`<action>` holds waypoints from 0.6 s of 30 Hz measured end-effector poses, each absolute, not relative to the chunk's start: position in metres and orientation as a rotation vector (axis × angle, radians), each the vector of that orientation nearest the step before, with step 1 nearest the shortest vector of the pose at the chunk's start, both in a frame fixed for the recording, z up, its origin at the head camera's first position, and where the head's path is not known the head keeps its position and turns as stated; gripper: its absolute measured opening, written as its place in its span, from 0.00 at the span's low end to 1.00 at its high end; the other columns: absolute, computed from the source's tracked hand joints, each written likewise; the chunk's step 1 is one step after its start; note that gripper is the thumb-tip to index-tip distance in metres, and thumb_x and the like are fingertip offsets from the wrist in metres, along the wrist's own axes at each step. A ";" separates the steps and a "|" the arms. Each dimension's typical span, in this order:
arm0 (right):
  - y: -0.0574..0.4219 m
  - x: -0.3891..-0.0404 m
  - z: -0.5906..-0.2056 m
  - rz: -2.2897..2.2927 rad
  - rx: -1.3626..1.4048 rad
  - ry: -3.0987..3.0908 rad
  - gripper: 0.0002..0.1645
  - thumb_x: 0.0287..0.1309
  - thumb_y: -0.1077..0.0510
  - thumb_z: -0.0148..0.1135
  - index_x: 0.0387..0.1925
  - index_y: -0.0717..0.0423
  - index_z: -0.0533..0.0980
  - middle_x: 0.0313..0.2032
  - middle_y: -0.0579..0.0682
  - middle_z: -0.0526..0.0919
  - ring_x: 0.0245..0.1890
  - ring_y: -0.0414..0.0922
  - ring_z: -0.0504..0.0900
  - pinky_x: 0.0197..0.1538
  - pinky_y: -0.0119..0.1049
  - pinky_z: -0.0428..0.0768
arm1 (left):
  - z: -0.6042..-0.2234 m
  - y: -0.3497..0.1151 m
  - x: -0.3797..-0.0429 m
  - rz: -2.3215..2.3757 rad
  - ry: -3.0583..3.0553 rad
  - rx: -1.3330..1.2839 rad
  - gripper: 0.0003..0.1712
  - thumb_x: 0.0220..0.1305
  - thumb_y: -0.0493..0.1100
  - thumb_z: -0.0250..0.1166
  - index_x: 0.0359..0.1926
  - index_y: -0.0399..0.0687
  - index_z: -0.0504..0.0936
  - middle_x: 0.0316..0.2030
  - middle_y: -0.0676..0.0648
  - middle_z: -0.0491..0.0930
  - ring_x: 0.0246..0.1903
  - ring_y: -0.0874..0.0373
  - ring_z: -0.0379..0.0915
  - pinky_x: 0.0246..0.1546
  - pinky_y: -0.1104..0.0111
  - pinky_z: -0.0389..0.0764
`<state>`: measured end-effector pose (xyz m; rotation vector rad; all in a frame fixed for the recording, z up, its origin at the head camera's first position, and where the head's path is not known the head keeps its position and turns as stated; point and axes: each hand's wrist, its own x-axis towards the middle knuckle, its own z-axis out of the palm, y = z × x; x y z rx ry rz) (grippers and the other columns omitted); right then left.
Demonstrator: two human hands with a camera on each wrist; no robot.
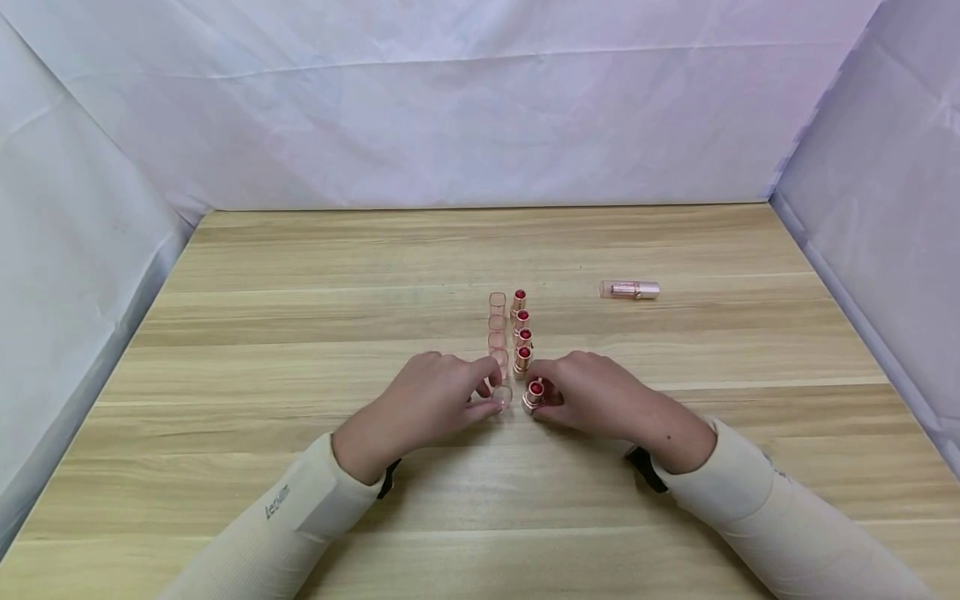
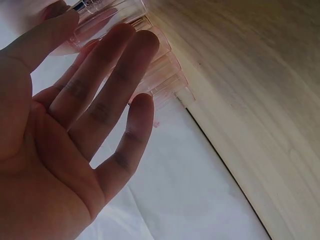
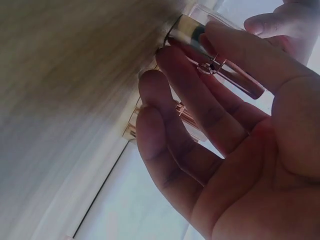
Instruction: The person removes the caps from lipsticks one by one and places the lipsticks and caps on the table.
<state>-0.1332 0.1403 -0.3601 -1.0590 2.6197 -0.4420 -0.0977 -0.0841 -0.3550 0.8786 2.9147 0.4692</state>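
Note:
My left hand (image 1: pixel 438 393) pinches a clear pinkish lipstick cap (image 1: pixel 502 397) between thumb and forefinger, at the near end of a row of clear caps (image 1: pixel 497 323). Beside it, my right hand (image 1: pixel 600 396) holds a red-tipped lipstick (image 1: pixel 535 390) low on its base, upright on the table. Beyond that lipstick stands a row of uncapped lipsticks (image 1: pixel 523 358), parallel to the caps. In the right wrist view the thumb and fingers are around the base of the held lipstick (image 3: pixel 241 80). The left wrist view shows the cap (image 2: pixel 97 25) partly covered by fingers.
A capped lipstick (image 1: pixel 634 290) lies on its side at the back right of the wooden table (image 1: pixel 315 283). White cloth walls (image 1: pixel 480 125) rise along the table's back and both sides.

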 end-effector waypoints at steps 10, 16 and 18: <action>0.140 -0.133 -0.360 -0.442 -1.066 2.635 0.10 0.55 0.55 0.74 0.38 0.48 0.80 0.23 0.37 0.77 0.23 0.33 0.71 0.30 0.31 0.71 | -0.356 -0.084 -0.099 0.480 2.897 0.850 0.13 0.63 0.54 0.70 0.43 0.55 0.83 0.33 0.59 0.89 0.32 0.63 0.85 0.34 0.64 0.79; 0.139 -0.133 -0.360 -0.421 -1.030 2.664 0.10 0.55 0.54 0.74 0.36 0.47 0.80 0.22 0.36 0.76 0.22 0.34 0.70 0.29 0.31 0.71 | -0.355 -0.084 -0.100 0.472 2.878 0.823 0.13 0.62 0.54 0.71 0.43 0.55 0.83 0.32 0.58 0.89 0.31 0.64 0.85 0.33 0.65 0.78; 0.139 -0.133 -0.359 -0.421 -1.009 2.671 0.10 0.55 0.54 0.74 0.36 0.47 0.79 0.22 0.36 0.76 0.22 0.34 0.71 0.29 0.32 0.72 | -0.355 -0.084 -0.100 0.472 2.875 0.815 0.13 0.62 0.54 0.71 0.43 0.55 0.83 0.32 0.58 0.89 0.31 0.64 0.85 0.34 0.64 0.78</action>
